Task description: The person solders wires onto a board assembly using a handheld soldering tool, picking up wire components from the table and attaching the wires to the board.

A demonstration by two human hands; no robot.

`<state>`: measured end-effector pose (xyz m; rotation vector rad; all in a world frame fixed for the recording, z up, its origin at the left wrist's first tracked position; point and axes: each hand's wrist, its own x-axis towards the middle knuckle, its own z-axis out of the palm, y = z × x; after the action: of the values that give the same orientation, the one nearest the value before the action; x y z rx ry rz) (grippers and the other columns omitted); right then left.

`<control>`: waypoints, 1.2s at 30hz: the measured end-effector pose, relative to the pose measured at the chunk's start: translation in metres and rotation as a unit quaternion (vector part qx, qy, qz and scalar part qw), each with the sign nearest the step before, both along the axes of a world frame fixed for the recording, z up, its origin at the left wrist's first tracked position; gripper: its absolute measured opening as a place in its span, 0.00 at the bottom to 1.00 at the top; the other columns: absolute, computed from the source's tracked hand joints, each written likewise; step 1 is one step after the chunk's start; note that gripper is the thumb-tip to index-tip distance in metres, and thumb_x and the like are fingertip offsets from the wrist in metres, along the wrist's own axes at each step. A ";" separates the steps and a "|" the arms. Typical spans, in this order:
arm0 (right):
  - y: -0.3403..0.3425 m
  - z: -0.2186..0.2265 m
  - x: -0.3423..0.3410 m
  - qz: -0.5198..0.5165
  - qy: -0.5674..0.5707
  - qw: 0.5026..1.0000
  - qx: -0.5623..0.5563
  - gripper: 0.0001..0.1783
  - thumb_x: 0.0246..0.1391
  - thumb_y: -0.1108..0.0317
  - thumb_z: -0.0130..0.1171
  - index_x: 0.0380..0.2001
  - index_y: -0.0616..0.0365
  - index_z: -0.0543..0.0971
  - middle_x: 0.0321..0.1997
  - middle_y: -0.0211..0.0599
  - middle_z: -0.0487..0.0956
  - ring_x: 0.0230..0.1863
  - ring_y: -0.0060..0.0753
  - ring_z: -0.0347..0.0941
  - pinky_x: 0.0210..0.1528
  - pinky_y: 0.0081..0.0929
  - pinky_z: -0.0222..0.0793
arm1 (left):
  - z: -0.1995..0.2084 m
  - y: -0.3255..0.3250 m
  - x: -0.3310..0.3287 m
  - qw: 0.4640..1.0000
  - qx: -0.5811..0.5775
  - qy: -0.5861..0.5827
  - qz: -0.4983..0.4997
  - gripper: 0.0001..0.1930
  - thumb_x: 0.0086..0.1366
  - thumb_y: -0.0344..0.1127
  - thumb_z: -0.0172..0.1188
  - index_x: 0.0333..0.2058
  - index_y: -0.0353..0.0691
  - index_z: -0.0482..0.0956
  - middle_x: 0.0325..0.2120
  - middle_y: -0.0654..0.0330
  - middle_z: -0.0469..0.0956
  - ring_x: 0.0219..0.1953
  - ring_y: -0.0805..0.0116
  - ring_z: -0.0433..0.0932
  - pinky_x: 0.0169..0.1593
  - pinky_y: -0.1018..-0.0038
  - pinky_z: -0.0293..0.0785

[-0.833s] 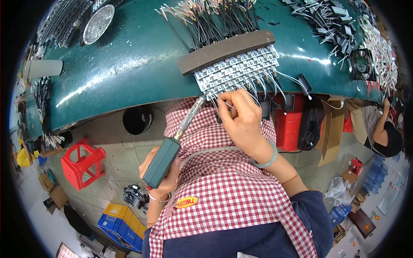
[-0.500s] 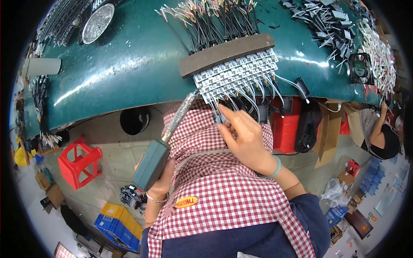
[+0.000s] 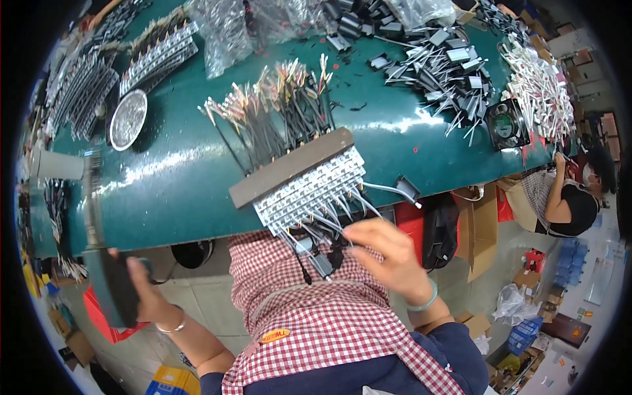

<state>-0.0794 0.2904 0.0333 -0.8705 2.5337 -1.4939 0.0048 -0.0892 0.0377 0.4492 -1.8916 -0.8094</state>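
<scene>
Dangling wires [image 3: 322,222] could end up catching on the checked apron [image 3: 309,316] and pulling askew the white circuit boards [image 3: 311,191], which are lying under a brown bar [image 3: 293,168] at the front edge of the bench [image 3: 191,191]. The left hand [image 3: 150,297] is gripping a dark green soldering iron [image 3: 108,283], off to the left; the right hand [image 3: 393,258] is hovering half-open near the wires, contact unclear.

Dark-green-handled tool with long metal shaft [image 3: 110,286]: blurred. Red plastic stool [image 3: 97,308]: partly hidden behind it. Yellow-and-blue plastic crate [image 3: 172,380]: cut off by lower edge. White rectangular circuit boards [image 3: 311,192]: components too small to identify.
</scene>
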 end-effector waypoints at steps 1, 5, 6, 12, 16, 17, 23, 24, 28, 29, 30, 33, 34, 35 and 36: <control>0.002 0.008 -0.017 -0.030 0.035 0.999 0.009 0.13 0.48 0.80 0.66 0.40 0.63 0.82 0.40 0.44 0.82 0.41 0.43 0.79 0.44 0.35 0.76 | 0.014 -0.017 0.000 1.000 0.015 0.011 -0.009 0.17 0.62 0.19 0.61 0.51 0.27 0.77 0.42 0.55 0.81 0.29 0.74 0.75 0.32 0.80 0.70; 0.010 0.017 -0.094 -0.117 0.196 0.972 0.054 0.11 0.50 0.82 0.62 0.38 0.63 0.82 0.38 0.45 0.82 0.39 0.47 0.80 0.41 0.35 0.76 | 0.031 -0.042 -0.040 0.994 0.105 -0.012 0.017 0.15 0.61 0.24 0.65 0.47 0.30 0.80 0.35 0.60 0.81 0.23 0.80 0.70 0.26 0.82 0.64; 0.007 0.014 -0.118 -0.107 0.209 0.971 0.053 0.10 0.51 0.81 0.61 0.38 0.63 0.82 0.38 0.45 0.81 0.40 0.48 0.79 0.42 0.35 0.76 | 0.034 -0.042 -0.046 0.995 0.089 -0.039 0.027 0.16 0.60 0.26 0.67 0.47 0.32 0.81 0.33 0.63 0.81 0.23 0.81 0.70 0.25 0.82 0.64; -0.070 -0.020 -0.250 0.090 0.226 0.969 0.040 0.18 0.57 0.81 0.52 0.52 0.62 0.77 0.54 0.50 0.78 0.55 0.52 0.75 0.58 0.39 0.72 | 0.030 -0.025 -0.047 0.995 0.092 -0.031 0.026 0.17 0.60 0.26 0.67 0.48 0.32 0.81 0.36 0.62 0.83 0.21 0.82 0.70 0.25 0.82 0.65; -0.154 -0.073 -0.333 0.091 0.248 0.959 0.107 0.27 0.57 0.78 0.52 0.62 0.67 0.67 0.67 0.63 0.63 0.68 0.59 0.61 0.70 0.44 0.57 | 0.026 0.006 -0.058 0.993 0.118 -0.022 0.023 0.18 0.59 0.24 0.65 0.49 0.28 0.78 0.35 0.59 0.80 0.22 0.79 0.70 0.25 0.82 0.65; -0.171 -0.083 -0.354 0.061 0.278 0.949 0.135 0.30 0.57 0.76 0.54 0.64 0.67 0.64 0.70 0.66 0.58 0.70 0.62 0.56 0.72 0.46 0.54 | 0.021 0.009 -0.056 0.991 0.132 -0.024 0.020 0.18 0.59 0.24 0.64 0.49 0.28 0.78 0.36 0.58 0.80 0.22 0.79 0.69 0.25 0.82 0.65; -0.230 -0.030 -0.394 -0.078 0.162 0.943 0.279 0.53 0.41 0.52 0.73 0.69 0.52 0.58 0.71 0.69 0.54 0.69 0.69 0.55 0.64 0.53 0.63 | 0.004 0.010 -0.039 0.983 0.181 -0.002 0.027 0.19 0.58 0.22 0.65 0.49 0.28 0.78 0.37 0.58 0.81 0.21 0.80 0.69 0.24 0.81 0.64; -0.228 -0.032 -0.402 -0.071 0.154 0.945 0.281 0.53 0.39 0.52 0.73 0.68 0.51 0.60 0.69 0.68 0.57 0.66 0.69 0.58 0.61 0.53 0.66 | 0.002 0.011 -0.041 0.980 0.194 -0.004 0.039 0.18 0.58 0.21 0.64 0.48 0.28 0.78 0.34 0.58 0.81 0.20 0.80 0.69 0.23 0.81 0.64; -0.227 -0.030 -0.395 -0.079 0.185 0.929 0.310 0.51 0.36 0.56 0.73 0.67 0.48 0.64 0.66 0.64 0.60 0.62 0.66 0.64 0.58 0.51 0.70 | 0.006 0.014 -0.049 0.961 0.272 0.026 0.048 0.17 0.57 0.21 0.65 0.46 0.27 0.79 0.30 0.59 0.79 0.20 0.79 0.70 0.23 0.82 0.64; -0.229 -0.029 -0.394 -0.087 0.179 0.929 0.313 0.51 0.37 0.58 0.73 0.67 0.47 0.63 0.66 0.63 0.60 0.63 0.65 0.63 0.58 0.51 0.70 | 0.004 0.014 -0.050 0.960 0.272 0.032 0.056 0.17 0.57 0.21 0.65 0.46 0.27 0.79 0.30 0.59 0.79 0.20 0.79 0.70 0.23 0.82 0.64; -0.232 -0.031 -0.394 -0.080 0.183 0.929 0.311 0.51 0.37 0.58 0.73 0.67 0.47 0.63 0.66 0.63 0.60 0.63 0.65 0.63 0.58 0.51 0.70 | 0.004 0.012 -0.050 0.959 0.280 0.014 0.045 0.17 0.57 0.21 0.65 0.46 0.27 0.79 0.31 0.59 0.80 0.21 0.79 0.70 0.23 0.82 0.65; -0.242 -0.034 -0.392 -0.114 0.206 0.920 0.312 0.49 0.40 0.66 0.72 0.68 0.42 0.63 0.68 0.58 0.58 0.67 0.68 0.59 0.62 0.47 0.69 | 0.010 0.019 -0.056 0.954 0.294 0.029 0.043 0.17 0.57 0.20 0.66 0.46 0.28 0.79 0.33 0.58 0.81 0.22 0.78 0.72 0.25 0.81 0.68; -0.242 -0.035 -0.393 -0.108 0.202 0.924 0.306 0.48 0.40 0.67 0.72 0.67 0.42 0.63 0.69 0.57 0.58 0.66 0.67 0.60 0.62 0.48 0.69 | 0.010 0.020 -0.055 0.955 0.294 0.029 0.038 0.17 0.56 0.20 0.66 0.46 0.28 0.79 0.34 0.58 0.81 0.23 0.78 0.73 0.26 0.80 0.69; -0.236 -0.037 -0.396 -0.105 0.197 0.927 0.300 0.48 0.40 0.67 0.72 0.67 0.42 0.64 0.69 0.57 0.58 0.66 0.66 0.60 0.61 0.48 0.69 | 0.009 0.022 -0.053 0.955 0.295 0.029 0.030 0.17 0.56 0.21 0.67 0.46 0.28 0.79 0.35 0.58 0.82 0.24 0.78 0.75 0.27 0.80 0.71; -0.235 -0.039 -0.397 -0.101 0.215 0.923 0.302 0.45 0.41 0.69 0.71 0.65 0.43 0.65 0.68 0.56 0.59 0.64 0.64 0.62 0.59 0.49 0.70 | 0.007 0.022 -0.048 0.957 0.289 0.015 0.027 0.17 0.56 0.20 0.68 0.46 0.29 0.80 0.36 0.57 0.82 0.26 0.77 0.76 0.29 0.79 0.72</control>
<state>-0.4759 0.0558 -0.0058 -0.9194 3.1911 -0.4821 -0.0431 -0.0675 0.0447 0.8356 -1.5847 -1.3265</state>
